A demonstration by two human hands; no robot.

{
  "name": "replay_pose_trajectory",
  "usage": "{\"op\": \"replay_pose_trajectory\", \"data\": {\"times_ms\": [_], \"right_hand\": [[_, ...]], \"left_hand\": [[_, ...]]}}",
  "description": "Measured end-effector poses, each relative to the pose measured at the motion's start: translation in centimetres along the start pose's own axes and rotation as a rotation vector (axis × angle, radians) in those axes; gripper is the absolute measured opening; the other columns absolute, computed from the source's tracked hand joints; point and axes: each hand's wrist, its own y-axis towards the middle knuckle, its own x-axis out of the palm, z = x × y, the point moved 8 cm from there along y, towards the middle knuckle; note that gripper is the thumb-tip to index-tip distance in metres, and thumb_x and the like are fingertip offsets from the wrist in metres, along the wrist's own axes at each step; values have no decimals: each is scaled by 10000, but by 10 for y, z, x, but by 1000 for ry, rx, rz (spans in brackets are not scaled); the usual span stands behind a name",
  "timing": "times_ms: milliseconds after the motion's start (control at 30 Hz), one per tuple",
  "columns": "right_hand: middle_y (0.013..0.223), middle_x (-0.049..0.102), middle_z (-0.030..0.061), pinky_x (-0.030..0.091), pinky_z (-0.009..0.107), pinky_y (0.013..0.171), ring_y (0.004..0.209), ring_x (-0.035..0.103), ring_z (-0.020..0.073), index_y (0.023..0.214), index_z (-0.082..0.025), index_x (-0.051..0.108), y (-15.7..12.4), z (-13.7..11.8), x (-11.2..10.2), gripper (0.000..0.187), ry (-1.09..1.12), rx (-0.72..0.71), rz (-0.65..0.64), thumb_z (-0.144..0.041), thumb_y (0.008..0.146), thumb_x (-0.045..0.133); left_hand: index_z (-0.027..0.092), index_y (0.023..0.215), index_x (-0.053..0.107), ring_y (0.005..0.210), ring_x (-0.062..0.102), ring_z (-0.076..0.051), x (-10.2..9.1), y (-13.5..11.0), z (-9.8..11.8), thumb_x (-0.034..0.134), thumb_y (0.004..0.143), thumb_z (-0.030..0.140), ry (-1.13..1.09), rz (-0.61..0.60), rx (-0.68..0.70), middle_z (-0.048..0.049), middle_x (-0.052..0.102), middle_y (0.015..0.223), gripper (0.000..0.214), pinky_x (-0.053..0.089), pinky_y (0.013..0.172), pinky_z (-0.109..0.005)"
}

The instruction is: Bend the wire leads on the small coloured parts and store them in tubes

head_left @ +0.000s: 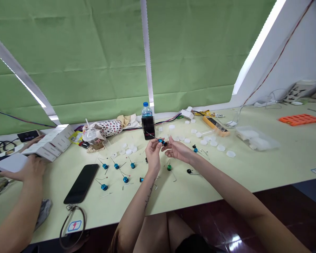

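Note:
Both of my hands are raised over the middle of the pale green table (252, 168). My left hand (153, 153) and my right hand (176, 149) pinch a small blue bead with thin wire legs (162, 141) between their fingertips. Several more blue wired beads (116, 166) lie on the table to the left. A green one (169, 167) and a black one (189, 171) lie just below my hands. Several white round caps (213, 143) are scattered behind my right hand.
A black phone (81, 183) lies left of my arms. A water bottle (147, 121) stands behind my hands. A yellow meter (215, 125), a clear plastic bag (255, 137) and an orange tray (300, 119) sit to the right. Another person's arm (18, 211) holds white boxes (52, 142) at the left.

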Motion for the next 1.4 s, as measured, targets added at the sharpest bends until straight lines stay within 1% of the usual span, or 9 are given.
{"op": "replay_pose_trajectory", "data": {"times_ms": [233, 400, 567, 767, 900, 967, 1133, 1300, 1400], "right_hand": [[1002, 582, 9, 482, 239, 737, 807, 588, 94, 1053, -235, 549, -3, -12, 5, 400, 56, -144, -29, -257, 704, 744], [740, 597, 40, 439, 188, 515, 569, 536, 77, 868, -132, 587, 1, 4, 6, 327, 70, 47, -72, -455, 847, 538], [830, 606, -7, 462, 172, 655, 689, 576, 64, 1027, -198, 570, 0, -9, 4, 324, 113, -141, -41, -205, 736, 713], [730, 626, 75, 456, 196, 516, 577, 565, 99, 840, -109, 612, 2, 6, 1, 438, 40, 91, -29, -520, 871, 462], [799, 628, 35, 446, 159, 533, 592, 543, 61, 905, -143, 603, 0, -1, 2, 218, 38, 16, -15, -324, 797, 657], [941, 631, 37, 475, 174, 619, 694, 576, 72, 994, -184, 584, -2, -6, 3, 285, 55, -43, -21, -243, 748, 713], [779, 629, 84, 447, 171, 494, 591, 549, 83, 851, -103, 617, -1, 1, 5, 378, 26, 71, -18, -467, 863, 517], [915, 619, 25, 482, 172, 620, 704, 589, 73, 1014, -185, 568, -4, -9, 9, 329, 77, -45, -34, -236, 731, 728], [923, 631, 57, 491, 182, 608, 698, 599, 88, 1003, -167, 572, -2, -7, 9, 292, 87, -4, -31, -379, 811, 632]], "left_hand": [[171, 920, 596, 900, 623, -166, -2, 0, -2, 646, 768, 254, -1, 18, -10, -65, 671, 963, 180, 453, 824, -294], [168, 916, 592, 940, 620, -185, 3, -1, -1, 644, 768, 260, -16, -18, -19, -83, 674, 994, 182, 452, 853, -323], [170, 917, 595, 900, 625, -169, -1, 0, -2, 652, 761, 247, -1, 1, -13, -66, 674, 956, 184, 455, 832, -303], [169, 911, 592, 969, 617, -188, 2, -1, 1, 635, 777, 256, -3, -1, -7, -84, 674, 997, 165, 445, 874, -331], [167, 917, 592, 957, 621, -187, 1, -1, 3, 633, 781, 255, -3, -2, -3, -87, 676, 996, 167, 445, 874, -334], [168, 920, 591, 954, 621, -191, 0, 0, 2, 631, 783, 263, -10, 5, -5, -90, 677, 995, 172, 452, 861, -336], [172, 921, 594, 982, 617, -197, 1, -1, 2, 644, 774, 279, -32, 4, -5, -90, 675, 1008, 189, 437, 896, -354], [172, 937, 591, 968, 620, -191, 0, -1, 2, 637, 781, 280, -43, 0, -3, -86, 676, 997, 195, 444, 882, -346], [171, 942, 589, 962, 621, -187, 0, -1, 2, 630, 788, 271, -43, 4, -2, -87, 676, 1004, 188, 447, 873, -336]]}}
